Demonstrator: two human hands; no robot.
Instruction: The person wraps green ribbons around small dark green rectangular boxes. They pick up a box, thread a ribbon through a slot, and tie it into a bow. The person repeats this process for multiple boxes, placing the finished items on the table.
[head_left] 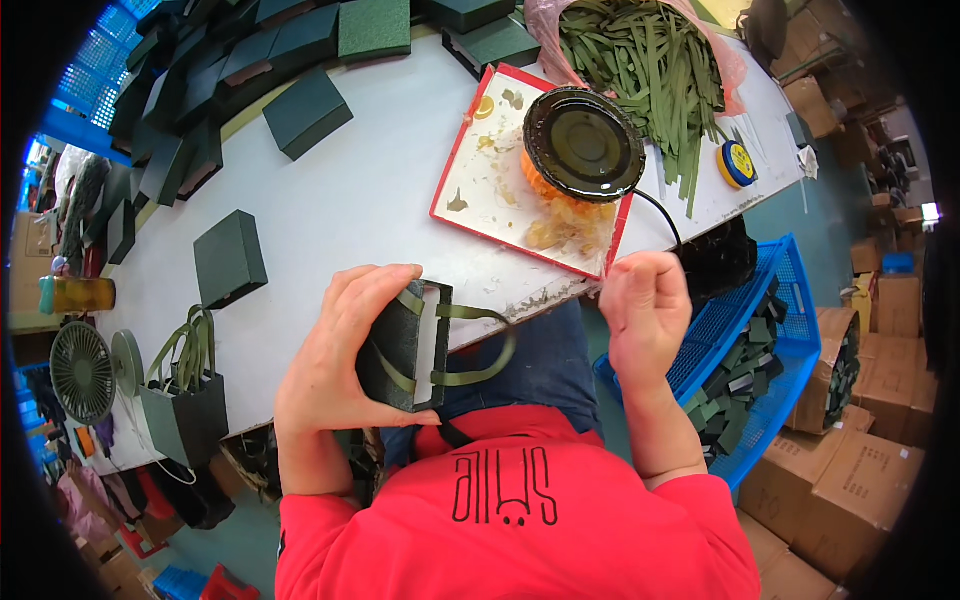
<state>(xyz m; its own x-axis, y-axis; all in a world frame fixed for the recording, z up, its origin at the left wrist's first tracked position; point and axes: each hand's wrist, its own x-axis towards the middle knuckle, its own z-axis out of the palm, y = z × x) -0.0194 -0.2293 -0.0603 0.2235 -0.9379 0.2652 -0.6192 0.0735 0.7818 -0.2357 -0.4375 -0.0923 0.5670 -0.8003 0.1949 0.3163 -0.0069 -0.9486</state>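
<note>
My left hand (pixel 330 350) is wrapped round a small dark green box (pixel 393 340), held on its side over the table's near edge. Its light inner face is turned to the right. A green ribbon (pixel 508 355) crosses the box and bows out from it in a loose loop. My right hand (pixel 648 310) is raised beside the near corner of a red-rimmed white tray (pixel 465 170), fingers curled closed; whatever may be in them is hidden. On the tray, a black round dish (pixel 585 143) of dark, glossy liquid sits on an orange base, with yellowish residue around it.
Cut green ribbons (pixel 645 70) spill from a pink bag at the back. Many dark green boxes (pixel 285 45) crowd the far left; another box (pixel 230 258) lies nearer. A fan (pixel 83 372) stands at left. A blue crate (pixel 790 330) of small green pieces is at right, beside cartons (pixel 850 490).
</note>
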